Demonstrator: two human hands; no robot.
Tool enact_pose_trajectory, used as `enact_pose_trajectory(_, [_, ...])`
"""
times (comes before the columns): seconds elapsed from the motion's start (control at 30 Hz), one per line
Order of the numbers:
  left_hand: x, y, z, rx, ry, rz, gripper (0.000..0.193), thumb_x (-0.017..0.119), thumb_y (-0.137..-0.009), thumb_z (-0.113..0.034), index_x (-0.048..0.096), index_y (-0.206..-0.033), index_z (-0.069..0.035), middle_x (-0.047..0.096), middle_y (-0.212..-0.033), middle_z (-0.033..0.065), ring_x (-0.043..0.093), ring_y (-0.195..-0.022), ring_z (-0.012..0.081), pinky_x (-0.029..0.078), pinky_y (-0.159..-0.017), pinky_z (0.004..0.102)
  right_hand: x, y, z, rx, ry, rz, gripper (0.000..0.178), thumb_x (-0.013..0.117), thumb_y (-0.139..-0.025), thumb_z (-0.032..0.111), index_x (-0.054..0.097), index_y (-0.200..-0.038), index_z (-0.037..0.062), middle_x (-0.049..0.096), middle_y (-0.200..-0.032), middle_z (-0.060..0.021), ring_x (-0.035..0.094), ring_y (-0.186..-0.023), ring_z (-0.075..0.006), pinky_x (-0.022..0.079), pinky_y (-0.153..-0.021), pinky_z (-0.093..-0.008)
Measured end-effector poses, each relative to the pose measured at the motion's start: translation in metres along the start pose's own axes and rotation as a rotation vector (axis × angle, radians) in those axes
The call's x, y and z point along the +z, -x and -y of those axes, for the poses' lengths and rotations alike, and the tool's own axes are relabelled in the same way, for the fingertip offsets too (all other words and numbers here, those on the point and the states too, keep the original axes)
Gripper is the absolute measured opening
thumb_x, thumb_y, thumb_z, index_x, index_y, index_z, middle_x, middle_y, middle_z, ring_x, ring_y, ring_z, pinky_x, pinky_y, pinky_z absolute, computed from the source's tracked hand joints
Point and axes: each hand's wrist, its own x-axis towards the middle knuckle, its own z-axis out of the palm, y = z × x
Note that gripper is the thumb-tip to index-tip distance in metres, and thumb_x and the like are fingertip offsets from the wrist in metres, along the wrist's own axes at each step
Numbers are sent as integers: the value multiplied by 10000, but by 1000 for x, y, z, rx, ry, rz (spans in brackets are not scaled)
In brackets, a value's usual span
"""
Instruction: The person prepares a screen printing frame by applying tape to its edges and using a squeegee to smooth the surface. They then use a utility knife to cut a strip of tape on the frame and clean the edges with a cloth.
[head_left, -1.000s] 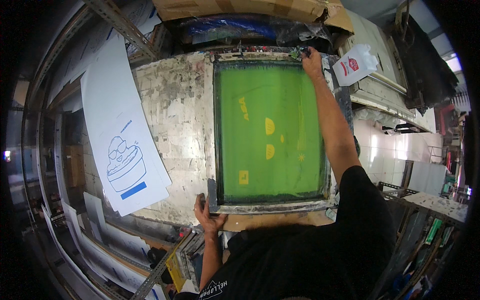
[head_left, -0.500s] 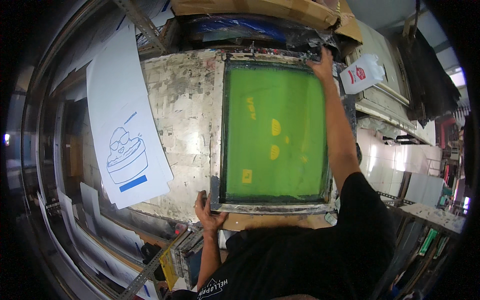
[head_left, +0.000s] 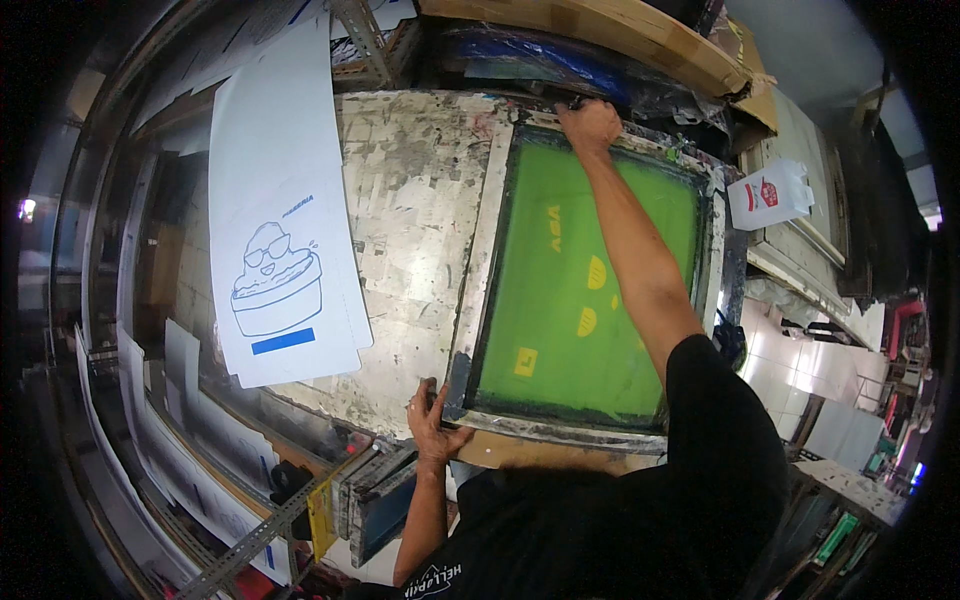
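A screen printing frame (head_left: 483, 260) with green mesh (head_left: 540, 330) and yellow see-through shapes lies on a stained, worn table. My left hand (head_left: 434, 425) grips its near left corner, the fingers along the left side and the thumb by the near edge. Across the mesh reaches my right arm. My right hand (head_left: 592, 125) is closed on the frame's far edge, its fingertips curled beyond the rail and partly hidden. Left of the frame lies a flat white card sheet (head_left: 275, 190) printed with a blue bowl drawing; neither hand touches it.
A white printed carton (head_left: 770, 195) stands at the right. Cardboard (head_left: 600, 35) and blue plastic wrap (head_left: 560, 60) border the table's far side. Metal racks with white sheets (head_left: 185, 430) rise on the left. Below my left hand are stacked small frames (head_left: 370, 500).
My right hand has shifted leftward along the frame's far edge. My left hand stays at the near left corner. The whole view has turned and moved somewhat.
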Motion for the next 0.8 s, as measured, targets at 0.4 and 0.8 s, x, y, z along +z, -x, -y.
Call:
enact_pose_trajectory(0.4, [0,1,-2,-16,2,8,813,806,-508,-343,620,-1256,-83,528,-1310,214,565,-1080,392,443,-889,493,24,12,-17,-108,-198,-387,469,827,-661,394,736,-899,1,691,-952,-189,640,-969,-341,506,-833,-478])
enact_pose_trajectory(0.8, [-4,-3,-6,-42,-18,46,800,775,-556,-452,631,-1246,-73,539,-1294,242,578,-1076,400,443,-896,499,18,8,-41,-297,-281,-40,570,830,-703,278,640,-1140,-34,625,-1174,-192,565,-1139,-351,469,-955,-461])
